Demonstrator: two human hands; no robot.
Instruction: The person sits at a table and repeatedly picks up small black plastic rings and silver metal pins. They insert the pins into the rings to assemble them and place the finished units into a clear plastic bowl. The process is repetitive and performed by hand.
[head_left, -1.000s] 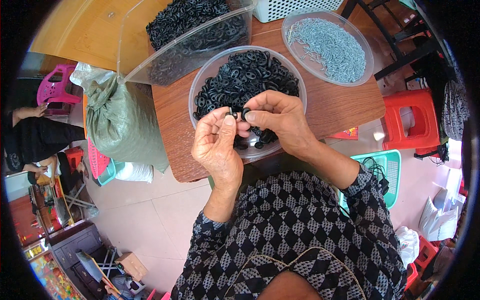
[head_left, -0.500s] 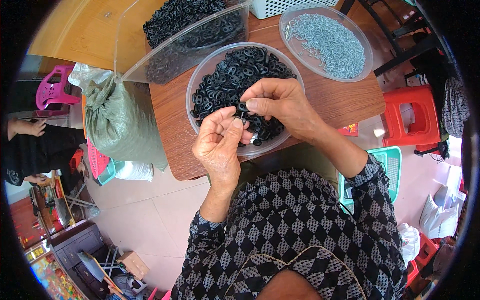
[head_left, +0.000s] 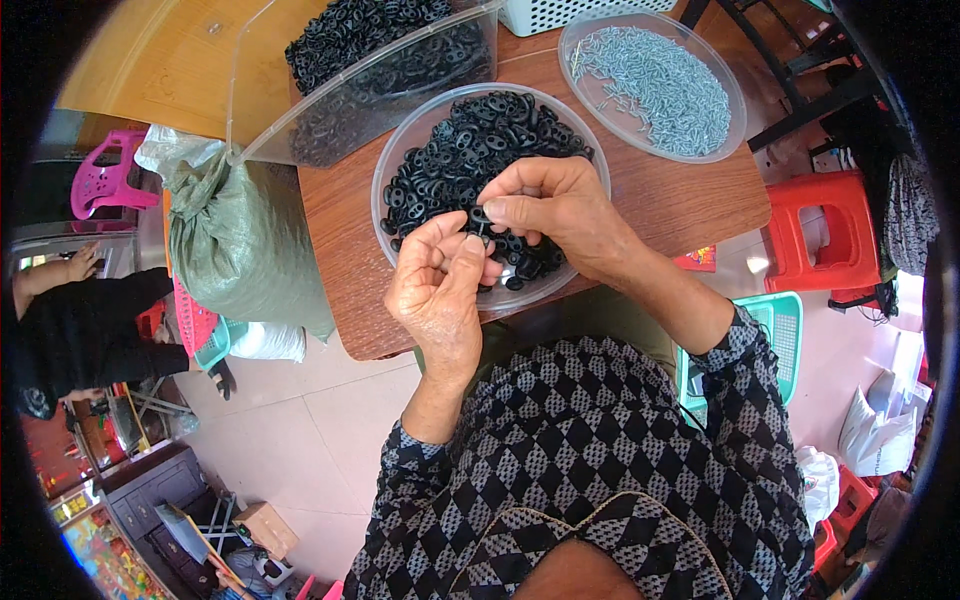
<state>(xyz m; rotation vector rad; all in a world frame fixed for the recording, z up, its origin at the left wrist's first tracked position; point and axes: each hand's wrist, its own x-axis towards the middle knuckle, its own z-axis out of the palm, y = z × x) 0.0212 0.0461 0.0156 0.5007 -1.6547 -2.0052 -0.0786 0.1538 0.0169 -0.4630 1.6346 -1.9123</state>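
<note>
Over the tub of parts, my two hands are almost touching. My right hand (head_left: 555, 205) is closed, pinching a small black plastic piece (head_left: 477, 214) between thumb and fingers. My left hand (head_left: 445, 285) is closed just below it, with a thin metal screw (head_left: 482, 230) at its fingertips. The screw's upper end is against the black piece; my fingers hide its other end. Beneath both hands, a round clear tub (head_left: 385, 175) is heaped with black two-holed plastic pieces (head_left: 480, 140).
A shallow round tray (head_left: 740, 110) of loose screws lies at the table's back right. Behind the tub stands a clear bin (head_left: 365, 115) of black parts. A green sack (head_left: 250, 240) leans at the left table edge; a red stool (head_left: 820, 230) is to the right. Another person (head_left: 90, 320) is at far left.
My hands have barely moved; the black piece and screw have shifted slightly between my fingertips. At far left, the other person has moved further into view.
</note>
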